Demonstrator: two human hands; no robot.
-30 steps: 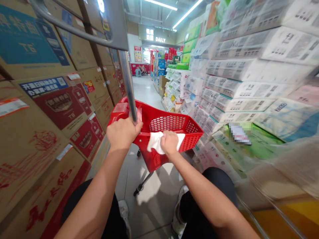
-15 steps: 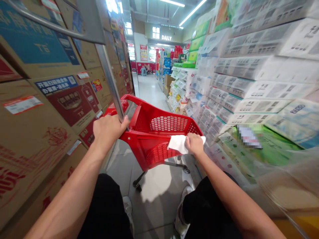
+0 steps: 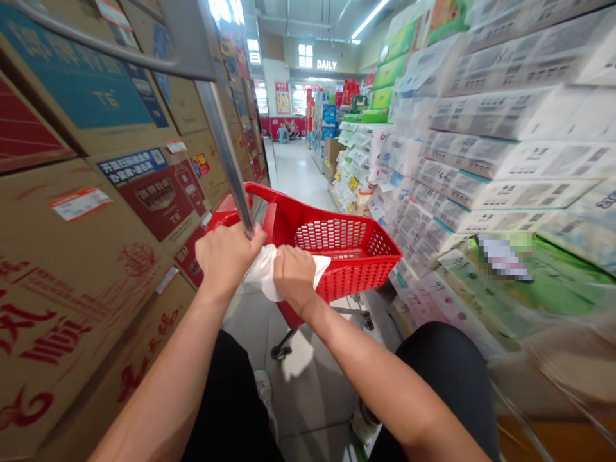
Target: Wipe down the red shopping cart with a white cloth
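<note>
A red plastic shopping cart (image 3: pixel 359 279) with perforated basket walls stands in front of me, with a metal pole (image 3: pixel 224 144) rising at its near left corner. Where the pole meets the rim, my left hand (image 3: pixel 228 253) is closed around the cart's corner, thumb against the pole. Right beside it, my right hand (image 3: pixel 296 273) presses a white cloth (image 3: pixel 264 273) onto the cart's near rim, fingers curled over it. The cloth sticks out on both sides of that hand. What I see of the basket's inside holds nothing.
Stacked cardboard cartons (image 3: pixel 72 244) wall the left side. On the right rise piles of plastic-wrapped paper packs (image 3: pixel 520 154) and a green pack (image 3: pixel 553 276). A tiled aisle (image 3: pixel 296 163) runs ahead to a blue stool (image 3: pixel 283 133). A grey handle (image 3: pixel 187 45) tops the pole.
My right hand has slid the white cloth leftward along the cart's near rim, from the far right corner to beside my left hand. My left hand keeps its grip. The view has shifted slightly.
</note>
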